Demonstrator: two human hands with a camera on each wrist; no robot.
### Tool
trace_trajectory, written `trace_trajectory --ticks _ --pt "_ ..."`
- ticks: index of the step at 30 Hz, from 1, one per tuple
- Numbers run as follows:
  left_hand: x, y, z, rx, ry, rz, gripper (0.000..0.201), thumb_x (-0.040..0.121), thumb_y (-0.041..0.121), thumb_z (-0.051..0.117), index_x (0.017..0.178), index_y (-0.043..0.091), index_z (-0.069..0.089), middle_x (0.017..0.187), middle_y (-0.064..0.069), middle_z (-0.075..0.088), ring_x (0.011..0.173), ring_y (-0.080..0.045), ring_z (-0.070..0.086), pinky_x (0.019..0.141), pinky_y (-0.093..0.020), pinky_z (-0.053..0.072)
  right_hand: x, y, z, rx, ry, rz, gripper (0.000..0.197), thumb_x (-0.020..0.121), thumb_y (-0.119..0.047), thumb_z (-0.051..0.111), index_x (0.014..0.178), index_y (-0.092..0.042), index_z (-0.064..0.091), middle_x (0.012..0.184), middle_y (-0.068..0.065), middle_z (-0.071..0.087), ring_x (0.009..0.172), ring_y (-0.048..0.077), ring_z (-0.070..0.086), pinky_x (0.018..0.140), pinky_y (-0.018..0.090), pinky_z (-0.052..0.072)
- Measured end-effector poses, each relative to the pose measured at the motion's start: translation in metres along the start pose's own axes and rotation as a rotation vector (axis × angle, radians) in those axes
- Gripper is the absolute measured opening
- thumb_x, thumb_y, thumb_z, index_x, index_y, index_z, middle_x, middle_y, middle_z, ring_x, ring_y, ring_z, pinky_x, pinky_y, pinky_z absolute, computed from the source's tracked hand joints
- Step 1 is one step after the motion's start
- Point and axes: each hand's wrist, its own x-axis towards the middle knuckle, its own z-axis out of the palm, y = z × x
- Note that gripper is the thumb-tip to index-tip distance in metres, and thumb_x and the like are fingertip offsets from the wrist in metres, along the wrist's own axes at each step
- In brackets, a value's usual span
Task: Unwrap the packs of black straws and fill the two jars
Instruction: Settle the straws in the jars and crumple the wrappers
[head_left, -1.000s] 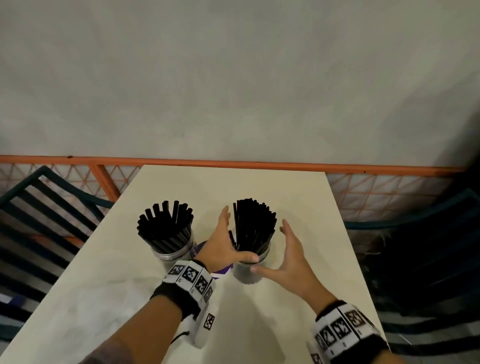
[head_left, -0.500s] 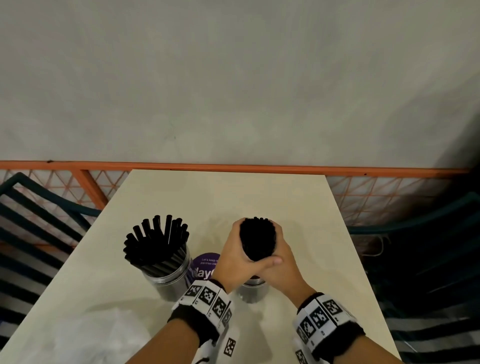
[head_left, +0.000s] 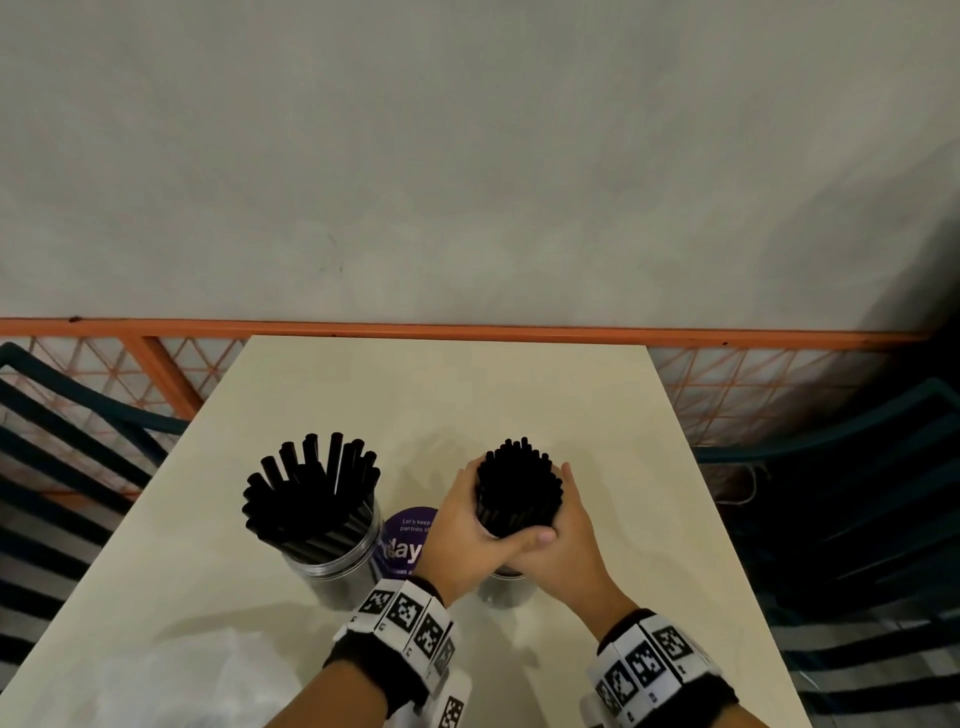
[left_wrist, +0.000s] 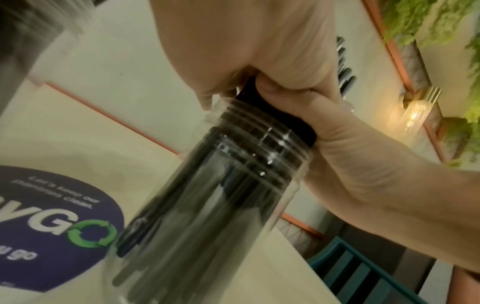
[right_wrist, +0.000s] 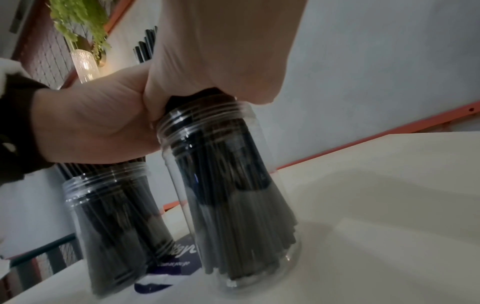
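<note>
Two clear plastic jars stand on the cream table (head_left: 467, 395). The left jar (head_left: 337, 577) holds black straws (head_left: 311, 493) that fan out loosely. The right jar (head_left: 501, 592) sits under my hands and holds a tight straw bundle (head_left: 519, 488). My left hand (head_left: 462, 530) and right hand (head_left: 569, 535) wrap round this bundle just above the jar's rim, thumbs crossing at the near side. In the left wrist view the bundle (left_wrist: 285, 123) enters the threaded jar mouth (left_wrist: 259, 156). The right wrist view shows the straws spreading at the bottom of the right jar (right_wrist: 233, 205), with the left jar (right_wrist: 111, 226) behind.
A purple round sticker (head_left: 408, 540) lies on the table between the jars. Crumpled clear wrap (head_left: 171, 680) lies at the near left. An orange rail (head_left: 467, 330) runs behind the table's far edge. Dark teal chairs stand at the left (head_left: 67, 426) and right (head_left: 857, 519).
A second ago both hands were open beside the right jar's straws. They have since closed round the straws and gathered them into a tight bundle. The left jar has not moved.
</note>
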Motion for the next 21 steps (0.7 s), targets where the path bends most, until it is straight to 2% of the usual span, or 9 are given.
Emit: trace_trajectory --ticks 3,5,9,12,14,16,17,19,21 --pt "-0.001 -0.004 0.003 0.027 0.014 -0.006 0.083 0.042 0.065 0.077 0.113 0.040 0.043 0.115 0.004 0.058 0.111 -0.005 0.053 0.096 -0.023 0.044 0.000 0.008 0.003 -0.069 -0.053 -0.002 0.049 0.064 -0.059 0.054 0.110 -0.054 0.039 0.109 -0.038 0.043 0.109 -0.029 0.032 0.120 0.035 -0.002" --pt "0.000 -0.006 0.002 0.008 0.012 -0.021 0.078 0.042 0.063 0.079 0.109 0.046 0.041 0.115 0.002 0.057 0.112 -0.005 0.053 0.097 -0.024 0.045 0.001 0.011 0.004 -0.061 -0.061 0.015 0.049 0.064 -0.058 0.055 0.110 -0.054 0.040 0.110 -0.036 0.046 0.110 -0.025 0.035 0.120 0.036 -0.004" --pt "0.002 -0.003 0.000 -0.025 -0.002 -0.018 0.075 0.043 0.057 0.079 0.106 0.051 0.039 0.117 0.004 0.055 0.112 -0.003 0.052 0.094 -0.016 0.042 0.004 0.006 0.001 -0.066 -0.060 0.008 0.048 0.063 -0.058 0.054 0.108 -0.055 0.040 0.109 -0.034 0.048 0.110 -0.022 0.038 0.118 0.031 -0.007" --pt "-0.003 -0.004 -0.001 -0.044 -0.045 -0.027 0.074 0.045 0.056 0.080 0.106 0.050 0.040 0.118 0.007 0.054 0.116 -0.003 0.049 0.103 -0.029 0.042 0.001 0.010 0.003 -0.144 -0.094 -0.015 0.052 0.066 -0.061 0.051 0.116 -0.046 0.046 0.113 -0.025 0.051 0.114 -0.013 0.038 0.119 0.046 -0.002" --pt "-0.005 -0.006 -0.003 -0.034 -0.076 -0.046 0.085 0.042 0.062 0.080 0.113 0.047 0.038 0.122 0.006 0.052 0.121 -0.006 0.046 0.106 -0.035 0.039 -0.001 0.013 0.003 -0.172 -0.121 -0.030 0.057 0.066 -0.064 0.051 0.120 -0.045 0.044 0.118 -0.022 0.048 0.116 -0.017 0.031 0.117 0.050 0.002" --pt "-0.006 -0.005 -0.007 -0.017 -0.126 -0.040 0.093 0.039 0.064 0.081 0.117 0.055 0.030 0.127 0.009 0.047 0.126 -0.007 0.041 0.108 -0.031 0.036 -0.005 0.011 -0.002 -0.072 -0.104 -0.029 0.077 0.060 -0.073 0.057 0.128 -0.046 0.032 0.129 -0.018 0.039 0.126 -0.013 0.023 0.119 0.050 0.003" --pt "-0.006 -0.006 -0.011 -0.029 -0.166 -0.030 0.101 0.039 0.061 0.082 0.121 0.058 0.023 0.132 0.011 0.042 0.129 -0.003 0.037 0.108 -0.025 0.033 -0.007 0.011 -0.005 0.011 -0.082 -0.001 0.096 0.054 -0.080 0.058 0.135 -0.042 0.022 0.136 -0.014 0.032 0.133 -0.003 0.020 0.119 0.046 0.005" --pt "-0.009 -0.007 -0.021 -0.063 -0.229 -0.031 0.123 0.039 0.058 0.083 0.133 0.048 0.005 0.142 0.020 0.024 0.131 0.013 0.024 0.107 -0.012 0.025 -0.014 0.011 -0.015 0.136 -0.052 0.100 0.123 0.040 -0.081 0.066 0.138 -0.043 0.002 0.145 -0.012 0.017 0.139 0.007 0.014 0.116 0.036 0.015" --pt "-0.011 -0.012 -0.033 -0.042 -0.212 -0.049 0.137 0.036 0.060 0.083 0.138 0.038 -0.006 0.148 0.018 0.014 0.134 0.013 0.016 0.112 -0.017 0.021 -0.023 0.013 -0.021 0.189 -0.042 0.166 0.131 0.035 -0.069 0.080 0.131 -0.056 -0.008 0.148 -0.021 0.008 0.140 0.000 0.008 0.116 0.031 0.016"
